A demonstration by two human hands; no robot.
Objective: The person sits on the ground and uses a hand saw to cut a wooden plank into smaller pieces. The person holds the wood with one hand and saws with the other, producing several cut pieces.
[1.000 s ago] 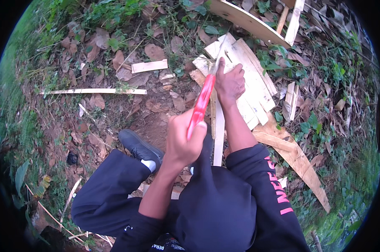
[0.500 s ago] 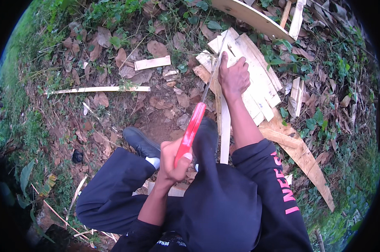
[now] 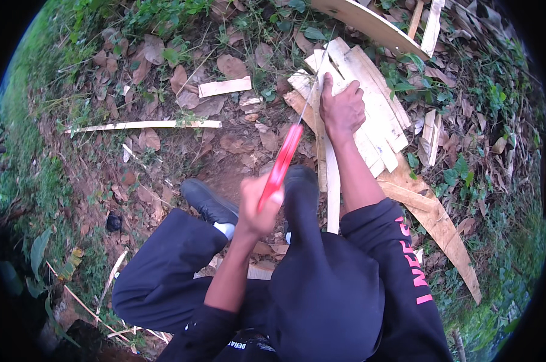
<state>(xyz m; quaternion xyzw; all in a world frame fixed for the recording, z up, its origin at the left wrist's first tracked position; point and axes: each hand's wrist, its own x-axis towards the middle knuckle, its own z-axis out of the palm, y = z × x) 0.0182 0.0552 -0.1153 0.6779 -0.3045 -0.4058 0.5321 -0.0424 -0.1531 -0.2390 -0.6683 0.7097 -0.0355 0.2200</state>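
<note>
- In your left hand, the saw.
- Under your right hand, stacked boards.
- Beyond that hand, a panel.
- Well left of it, an offcut.

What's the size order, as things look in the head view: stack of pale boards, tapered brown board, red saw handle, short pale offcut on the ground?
1. stack of pale boards
2. tapered brown board
Unranked below those: red saw handle and short pale offcut; the handle is nearer the camera, so I'm unsure.
</note>
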